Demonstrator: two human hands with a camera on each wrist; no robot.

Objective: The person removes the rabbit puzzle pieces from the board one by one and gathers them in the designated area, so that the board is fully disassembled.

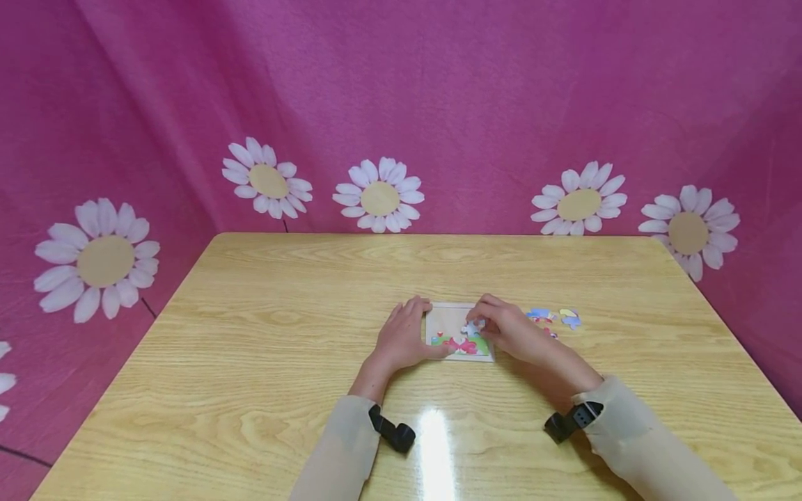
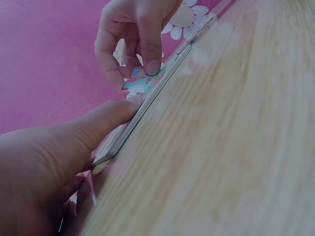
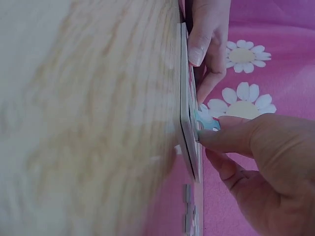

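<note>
A small square jigsaw puzzle tray (image 1: 446, 319) with a pale frame lies on the table. Pieces with green and pink print (image 1: 460, 346) fill its near side, while bare board shows further back. My left hand (image 1: 401, 335) holds the tray from its left, thumb along the near edge and fingertips at the far left corner. Over the tray's right half, my right hand (image 1: 512, 332) pinches a light-blue puzzle piece (image 3: 208, 121) between thumb and fingers. In the left wrist view this piece (image 2: 135, 87) is low over the tray, close to the left thumb.
Several loose puzzle pieces (image 1: 570, 319) lie right of the tray, partly behind my right hand. The wood-grain table (image 1: 282, 313) reaches to a pink curtain (image 1: 476, 104) with large white daisies. A black wrist camera (image 1: 396, 435) sits on each sleeve.
</note>
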